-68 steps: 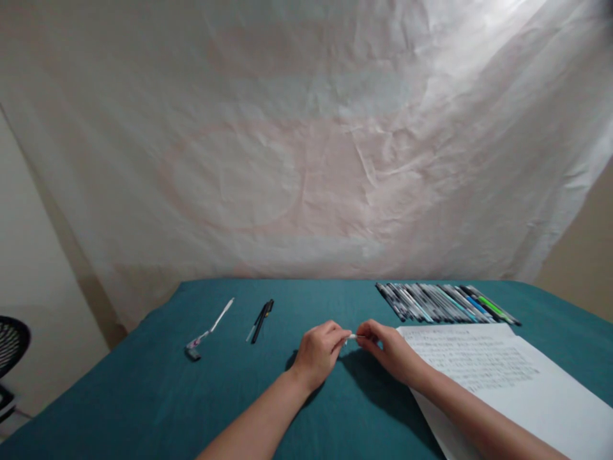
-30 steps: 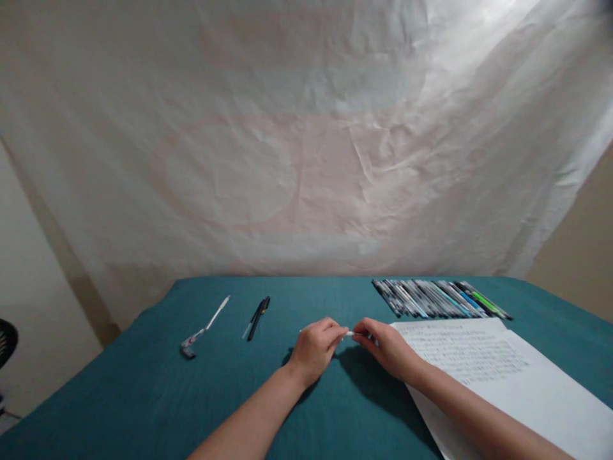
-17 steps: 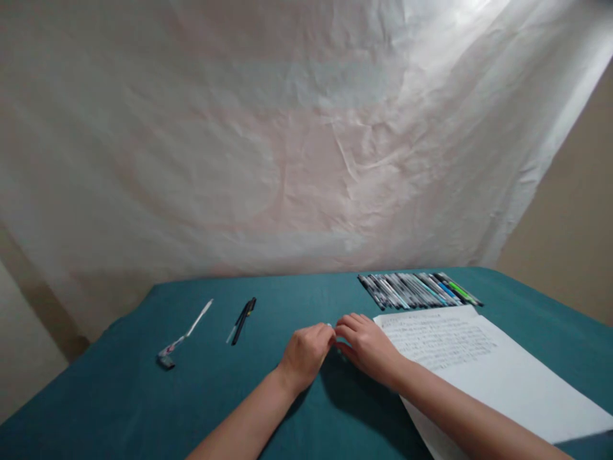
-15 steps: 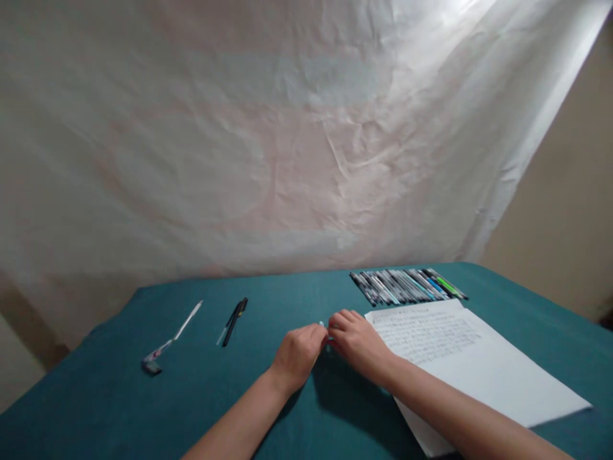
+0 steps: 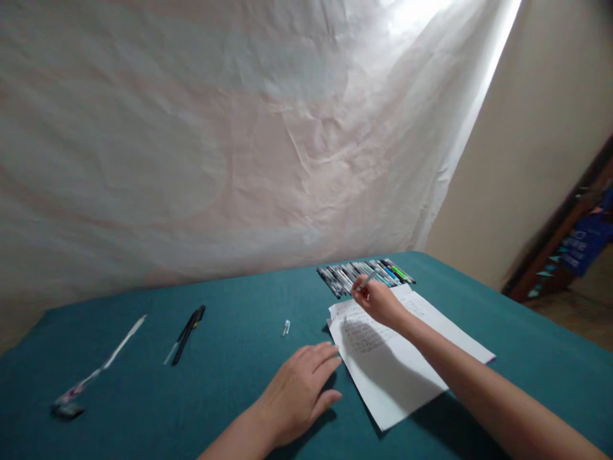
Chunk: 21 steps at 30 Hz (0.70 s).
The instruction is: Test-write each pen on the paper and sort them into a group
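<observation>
My right hand is closed round a thin pen, holding it over the top left part of a written sheet of white paper. My left hand lies flat and open on the teal tablecloth, fingertips close to the paper's left edge. A small clear pen cap lies on the cloth just beyond the left hand. A row of several pens lies side by side right behind the paper.
A black pen with a thin clear part beside it lies left of centre. Farther left is a white strip with a small dark end piece. A creased white sheet hangs behind the table. A dark wooden frame stands at right.
The hands were pinched together on a small white piece. They have separated: the right went to the paper with a pen, the left lies flat, and a cap lies on the cloth. The view swung right.
</observation>
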Tool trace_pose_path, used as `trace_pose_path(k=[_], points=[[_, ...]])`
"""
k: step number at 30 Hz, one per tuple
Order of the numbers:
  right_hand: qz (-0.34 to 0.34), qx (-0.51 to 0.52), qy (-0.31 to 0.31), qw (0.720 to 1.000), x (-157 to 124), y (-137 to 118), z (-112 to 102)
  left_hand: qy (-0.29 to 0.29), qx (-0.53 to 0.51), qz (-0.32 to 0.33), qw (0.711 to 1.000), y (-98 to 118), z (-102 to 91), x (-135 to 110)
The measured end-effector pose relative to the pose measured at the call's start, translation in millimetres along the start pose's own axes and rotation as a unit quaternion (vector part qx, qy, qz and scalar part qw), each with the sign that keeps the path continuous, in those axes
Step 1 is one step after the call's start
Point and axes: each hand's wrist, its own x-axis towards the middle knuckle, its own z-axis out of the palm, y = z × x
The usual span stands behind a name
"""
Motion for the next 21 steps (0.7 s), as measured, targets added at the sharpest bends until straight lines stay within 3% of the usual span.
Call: trace_pose_path(k=[5, 9, 13, 21], points=[[0.091, 0.173, -0.008, 0.981, -38.1, 68.5, -27.8, -0.037, -0.062, 0.021, 0.997, 2.9, -1.3, -1.0], [0.198, 0.229, 0.021, 0.953, -69.2, 101.7, -33.8, -0.051, -0.068, 0.036, 0.996, 3.7, -1.4, -0.8], [0.205, 0.236, 0.043, 0.949, -86.3, 109.8, -29.2, -0.083, -0.066, 0.03, 0.994, 5.1, -2.9, 0.9], [0.168, 0.193, 0.045, 0.966, -90.0, 105.7, -29.8, -0.129, -0.056, 0.026, 0.99, 2.7, 0.7, 5.2]])
